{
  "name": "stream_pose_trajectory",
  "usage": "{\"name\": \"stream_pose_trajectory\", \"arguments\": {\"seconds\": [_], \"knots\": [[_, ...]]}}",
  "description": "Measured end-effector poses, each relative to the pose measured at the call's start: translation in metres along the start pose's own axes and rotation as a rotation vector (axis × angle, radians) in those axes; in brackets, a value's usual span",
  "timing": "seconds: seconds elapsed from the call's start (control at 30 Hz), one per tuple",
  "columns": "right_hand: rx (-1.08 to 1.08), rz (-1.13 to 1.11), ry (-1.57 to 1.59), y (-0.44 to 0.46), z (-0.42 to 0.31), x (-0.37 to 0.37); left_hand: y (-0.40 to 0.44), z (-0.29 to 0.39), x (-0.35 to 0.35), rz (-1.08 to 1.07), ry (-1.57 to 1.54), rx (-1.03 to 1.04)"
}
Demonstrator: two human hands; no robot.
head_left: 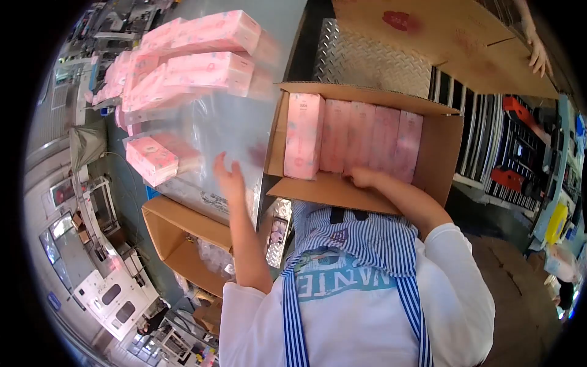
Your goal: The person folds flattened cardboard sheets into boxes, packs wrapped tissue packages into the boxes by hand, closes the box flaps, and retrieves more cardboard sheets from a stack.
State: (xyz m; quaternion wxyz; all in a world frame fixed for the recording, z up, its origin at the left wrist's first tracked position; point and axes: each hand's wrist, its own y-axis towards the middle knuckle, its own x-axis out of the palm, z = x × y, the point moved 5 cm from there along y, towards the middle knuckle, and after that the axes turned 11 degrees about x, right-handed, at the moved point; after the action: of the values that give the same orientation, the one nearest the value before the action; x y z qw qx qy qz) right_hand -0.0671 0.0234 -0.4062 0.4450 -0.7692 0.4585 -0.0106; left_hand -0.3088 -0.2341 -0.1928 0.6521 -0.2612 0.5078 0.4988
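Note:
My left hand [230, 178] is over the metal table [229, 122], its fingers apart and nothing in them. To its left lies a single pink tissue pack [151, 160]. My right hand [364, 177] reaches into an open cardboard box [441, 153], its fingers curled beside the lower ends of the packs. Whatever those fingers hold, if anything, is hidden. Several pink tissue packs [304, 136] stand side by side in the box. The leftmost sits higher than its neighbours.
More pink packs [211, 70] are piled at the table's far end. Below it is a cardboard box [165, 229] with clear plastic inside. Another person's hand [538, 56] touches a large cardboard sheet [428, 30] at upper right. A roller conveyor [483, 140] runs along the right.

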Motion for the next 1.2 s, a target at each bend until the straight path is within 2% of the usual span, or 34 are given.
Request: {"name": "stream_pose_trajectory", "arguments": {"seconds": [0.03, 0.07, 0.13, 0.17, 0.2, 0.27, 0.37, 0.47, 0.5, 0.57, 0.63, 0.7, 0.73, 0.77, 0.83, 0.9, 0.93, 0.97, 1.0, 1.03, 1.07, 1.1, 1.13, 1.2], "knots": [[-0.019, -0.013, 0.100, -0.011, -0.005, -0.011, -0.006, -0.024, 0.000, -0.060, 0.185, -0.017], [-0.037, -0.022, 0.194, -0.024, -0.013, -0.031, -0.009, -0.037, 0.000, -0.080, 0.183, -0.018], [0.386, 0.025, 0.330, -0.060, 0.000, -0.087, -0.028, -0.068, 0.025, -0.646, 0.140, -0.233], [0.430, 0.061, 0.074, -0.062, 0.026, -0.092, -0.030, -0.065, 0.027, -0.634, 0.421, -0.144], [0.463, 0.099, -0.180, -0.064, 0.052, -0.097, -0.029, -0.063, 0.025, -0.643, 0.425, -0.152], [0.508, -0.035, -0.327, -0.062, 0.092, -0.080, -0.024, -0.058, 0.021, -0.683, 0.355, -0.183], [0.738, 0.282, -0.012, -0.023, 0.196, 0.011, -0.027, -0.063, 0.024, -0.658, 0.335, -0.161], [0.583, 0.210, -0.094, -0.064, 0.091, -0.044, -0.029, -0.062, 0.022, -0.593, 0.363, -0.144], [0.582, 0.203, -0.090, -0.067, 0.083, -0.050, -0.032, -0.065, 0.025, -0.567, 0.371, -0.122], [0.587, -0.131, -0.122, -0.061, 0.076, -0.055, -0.035, -0.064, 0.029, -0.586, 0.365, -0.124], [0.377, -0.305, -0.253, -0.060, 0.047, -0.055, -0.029, -0.060, 0.026, -0.636, 0.366, -0.140], [0.456, -0.126, -0.222, -0.024, 0.091, -0.013, -0.028, -0.054, 0.024, -0.628, 0.374, -0.136], [0.489, -0.016, -0.295, -0.019, 0.087, -0.012, -0.031, -0.055, 0.026, -0.589, 0.379, -0.111], [0.388, 0.038, -0.456, -0.026, 0.066, -0.016, -0.031, -0.050, 0.022, -0.570, 0.372, -0.106], [0.498, -0.089, -0.102, -0.033, -0.007, -0.064, -0.030, -0.044, 0.017, -0.544, 0.358, -0.089], [0.233, 0.010, 0.209, 0.001, -0.074, -0.121, -0.031, -0.043, 0.015, -0.506, 0.346, -0.087], [-0.210, 0.289, -0.003, 0.019, -0.109, -0.154, -0.032, -0.045, 0.017, -0.521, 0.339, -0.094], [-0.135, 0.435, -0.013, -0.001, -0.171, -0.219, -0.029, -0.049, 0.019, -0.541, 0.335, -0.099], [-0.282, 0.583, 0.440, 0.004, -0.202, -0.261, -0.016, -0.048, 0.016, -0.516, 0.338, -0.099], [-0.233, 0.753, 0.244, 0.015, -0.232, -0.309, -0.011, -0.048, 0.015, -0.610, 0.322, -0.154], [-0.401, 1.091, -0.032, 0.023, -0.258, -0.350, -0.009, -0.051, 0.014, -0.711, 0.304, -0.208], [-0.348, 1.123, -0.203, 0.042, -0.279, -0.386, -0.003, -0.059, 0.017, -0.687, 0.297, -0.165], [-0.405, 1.417, -0.228, 0.070, -0.282, -0.409, 0.003, -0.063, 0.014, -0.696, 0.296, -0.164], [-0.159, 0.958, 0.126, 0.140, -0.273, -0.441, 0.036, -0.057, 0.005, -0.427, -0.080, -0.116]]}}
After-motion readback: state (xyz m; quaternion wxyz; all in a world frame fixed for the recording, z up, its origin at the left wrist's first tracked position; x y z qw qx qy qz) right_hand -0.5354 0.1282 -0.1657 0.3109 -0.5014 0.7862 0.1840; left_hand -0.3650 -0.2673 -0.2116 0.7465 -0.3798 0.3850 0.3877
